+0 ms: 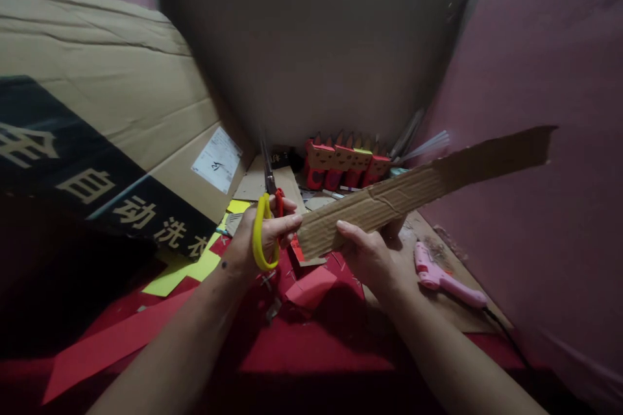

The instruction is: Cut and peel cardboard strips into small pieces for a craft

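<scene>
This looks like a handicraft corner; whether it is in a home cannot be told. A red work surface [311, 350] at 6 o'clock meets a pink wall [545, 207] at 3 and a big printed cardboard box [121, 97] at 10. Craft supplies show its use: a pink glue gun [450, 281] at 4, yellow paper [168, 277] at 8, and scissors [257, 233] and a cardboard strip [394, 194] around the centre.

- Dim, muted light; source unclear.
- Near-black shadow below the printed cardboard box [126, 104].
- Soft shadows darken the red tabletop [296, 351].
- Scissor blades [267, 165] blur towards their tips.
- Wide-angle stretching near the edges.
</scene>
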The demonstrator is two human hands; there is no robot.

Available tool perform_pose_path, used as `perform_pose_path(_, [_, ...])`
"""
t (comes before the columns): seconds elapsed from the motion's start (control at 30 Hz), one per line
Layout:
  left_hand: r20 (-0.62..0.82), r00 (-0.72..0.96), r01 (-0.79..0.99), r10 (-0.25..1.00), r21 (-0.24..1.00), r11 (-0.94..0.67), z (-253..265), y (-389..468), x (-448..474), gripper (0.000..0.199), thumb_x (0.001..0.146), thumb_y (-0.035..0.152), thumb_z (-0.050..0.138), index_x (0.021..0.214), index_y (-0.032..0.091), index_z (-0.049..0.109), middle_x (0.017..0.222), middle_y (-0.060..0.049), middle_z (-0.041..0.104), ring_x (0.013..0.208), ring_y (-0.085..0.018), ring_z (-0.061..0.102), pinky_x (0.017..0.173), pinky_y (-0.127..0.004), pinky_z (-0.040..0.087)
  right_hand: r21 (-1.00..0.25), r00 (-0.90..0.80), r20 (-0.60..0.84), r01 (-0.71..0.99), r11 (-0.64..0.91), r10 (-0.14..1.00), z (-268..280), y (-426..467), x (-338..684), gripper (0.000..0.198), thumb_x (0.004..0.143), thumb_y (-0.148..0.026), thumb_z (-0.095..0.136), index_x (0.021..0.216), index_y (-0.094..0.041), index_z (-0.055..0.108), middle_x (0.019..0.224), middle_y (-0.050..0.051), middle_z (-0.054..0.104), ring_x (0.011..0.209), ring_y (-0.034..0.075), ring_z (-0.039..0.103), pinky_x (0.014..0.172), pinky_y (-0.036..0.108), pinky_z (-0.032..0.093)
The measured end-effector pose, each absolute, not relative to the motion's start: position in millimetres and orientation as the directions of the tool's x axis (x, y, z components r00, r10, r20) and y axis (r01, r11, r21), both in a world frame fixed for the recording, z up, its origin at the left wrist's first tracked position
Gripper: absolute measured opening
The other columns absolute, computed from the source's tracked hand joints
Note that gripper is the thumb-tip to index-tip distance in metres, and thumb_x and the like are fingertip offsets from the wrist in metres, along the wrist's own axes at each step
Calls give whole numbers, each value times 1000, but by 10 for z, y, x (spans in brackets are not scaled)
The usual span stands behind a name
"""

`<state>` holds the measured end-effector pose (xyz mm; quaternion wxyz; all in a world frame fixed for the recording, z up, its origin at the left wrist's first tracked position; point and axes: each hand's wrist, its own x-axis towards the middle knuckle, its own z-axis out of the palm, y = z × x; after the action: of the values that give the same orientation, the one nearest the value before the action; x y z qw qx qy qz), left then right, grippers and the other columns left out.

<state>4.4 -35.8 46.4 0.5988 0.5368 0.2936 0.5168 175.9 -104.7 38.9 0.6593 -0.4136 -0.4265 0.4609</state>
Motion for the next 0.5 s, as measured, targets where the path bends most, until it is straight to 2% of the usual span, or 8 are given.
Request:
perform_pose_path(0.07, [210,431,-219,877,968,-124,476,-357,34,22,64,27,73,71,16,56,46,5,52,37,-7,45,38,-18,33,-918,269,213,-273,287,939,403,-1014,1730,10,65,-22,69,75,-23,70,93,0,71,109,25,61,94,35,49])
perform_pose_path(0.13, [171,547,-88,819,985,-146,499,-371,38,22,73,35,67,68,16,58,42,2,54,34,-8,44,37,-19,31,-901,285,235,-295,318,929,377,-975,1719,18,66,-26,66,82,-21,70,91,2,71,99,24,65,90,36,51])
perform_pose_path(0.23, [136,505,15,853,986,-166,533,-405,71,31,77,42,62,64,15,58,42,0,55,34,-8,43,36,-19,30,-937,170,185,-268,226,968,299,-971,1769,27,59,-22,71,86,-19,70,85,5,72,91,27,66,78,36,55])
perform_pose_path(0.33, [174,403,-60,898,985,-164,521,-406,100,28,71,42,68,68,15,59,42,3,53,33,-6,41,36,-18,29,-970,3,155,-191,153,988,268,-1038,1875,36,53,-14,74,88,-23,71,84,2,73,86,26,67,72,34,55])
perform_pose_path(0.5, [249,298,-358,922,924,-133,445,-328,64,30,62,36,77,77,16,61,58,1,60,47,-10,55,45,-20,43,-986,-179,118,-139,94,977,365,-1136,2056,48,51,-9,74,97,-24,72,83,-4,73,92,24,64,80,29,51])
